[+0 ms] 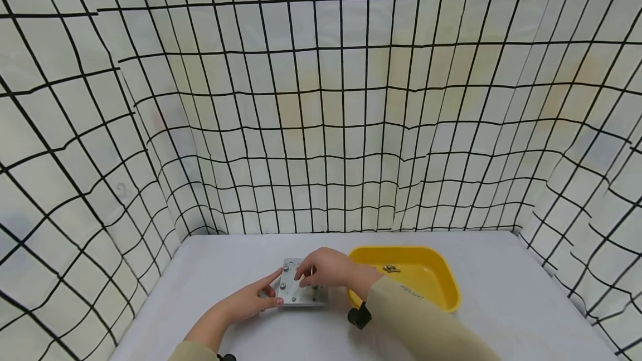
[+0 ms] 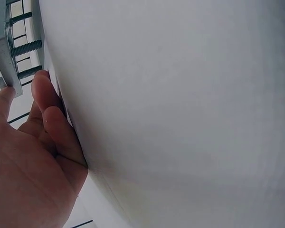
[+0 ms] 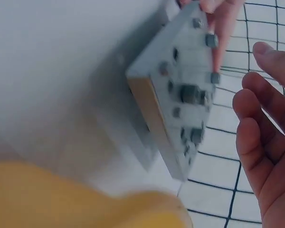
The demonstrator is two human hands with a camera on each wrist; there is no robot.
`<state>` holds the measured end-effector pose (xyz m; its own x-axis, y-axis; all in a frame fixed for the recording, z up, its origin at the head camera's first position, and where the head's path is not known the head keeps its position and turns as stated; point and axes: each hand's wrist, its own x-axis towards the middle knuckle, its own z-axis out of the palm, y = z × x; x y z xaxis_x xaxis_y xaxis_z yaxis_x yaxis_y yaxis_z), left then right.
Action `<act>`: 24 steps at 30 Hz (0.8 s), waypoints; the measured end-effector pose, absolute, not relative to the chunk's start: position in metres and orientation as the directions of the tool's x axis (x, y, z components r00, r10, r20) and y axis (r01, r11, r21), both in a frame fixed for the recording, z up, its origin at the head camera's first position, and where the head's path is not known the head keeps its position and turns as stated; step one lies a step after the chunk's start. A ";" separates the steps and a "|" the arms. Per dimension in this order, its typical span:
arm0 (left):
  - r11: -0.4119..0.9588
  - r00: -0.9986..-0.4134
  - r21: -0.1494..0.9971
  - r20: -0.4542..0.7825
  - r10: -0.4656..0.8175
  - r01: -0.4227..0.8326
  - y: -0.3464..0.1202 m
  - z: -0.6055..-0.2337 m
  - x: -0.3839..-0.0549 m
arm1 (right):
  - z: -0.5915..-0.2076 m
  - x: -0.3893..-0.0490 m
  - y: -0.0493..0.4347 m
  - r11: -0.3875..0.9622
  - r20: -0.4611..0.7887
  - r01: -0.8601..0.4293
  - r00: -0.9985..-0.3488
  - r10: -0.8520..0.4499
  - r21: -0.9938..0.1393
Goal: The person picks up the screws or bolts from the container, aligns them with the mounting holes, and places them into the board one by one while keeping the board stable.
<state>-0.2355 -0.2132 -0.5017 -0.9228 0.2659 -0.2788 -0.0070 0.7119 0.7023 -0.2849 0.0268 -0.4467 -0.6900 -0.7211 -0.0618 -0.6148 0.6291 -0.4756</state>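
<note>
Likely working the bolts [image 3: 212, 41]: left hand [image 1: 248, 301] grips metal plate [image 1: 300, 294] on bench [image 1: 281, 336], right hand [image 1: 331, 267] over it, fingers loose, seemingly empty; next probably wants a fingertip pinch.

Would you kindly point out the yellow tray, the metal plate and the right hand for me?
Yellow tray [image 1: 424, 276]: head view, on its bare floor.
Metal plate [image 1: 295, 288]: head view, on its top surface.
Right hand [image 1: 332, 268]: head view, on its back.

Right there, a silvery metal plate [image 1: 300, 295] sits face-up, roughly flat over the white surface [image 1: 296, 338], studded with bolts [image 3: 211, 41] (threaded shanks [image 2: 27, 48] jut out underneath).
</note>
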 end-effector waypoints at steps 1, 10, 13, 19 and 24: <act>0.712 -0.923 0.702 -0.280 0.264 -0.010 -0.214 -0.502 -0.236 | -0.446 -0.287 0.031 0.626 -0.053 -0.609 -0.695 -0.717 -0.487; 0.705 -0.926 0.709 -0.275 0.259 -0.013 -0.214 -0.505 -0.236 | -0.438 -0.303 0.093 0.652 -0.034 -0.518 -0.768 -0.639 -0.553; 0.709 -0.928 0.705 -0.273 0.254 -0.013 -0.214 -0.505 -0.236 | -0.436 -0.305 0.120 0.671 -0.052 -0.472 -0.795 -0.604 -0.572; 0.714 -0.931 0.700 -0.278 0.236 -0.028 -0.212 -0.504 -0.236 | -0.436 -0.309 0.176 0.704 -0.029 -0.485 -0.813 -0.582 -0.519; 0.712 -0.933 0.701 -0.281 0.225 -0.039 -0.212 -0.504 -0.236 | -0.437 -0.312 0.208 0.729 -0.021 -0.465 -0.836 -0.548 -0.502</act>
<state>-0.2362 -0.2123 -0.5044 -0.9329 0.2253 -0.2811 -0.0392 0.7121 0.7009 -0.3118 0.2079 -0.4370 -0.8362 -0.5480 -0.0215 -0.4652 0.7294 -0.5017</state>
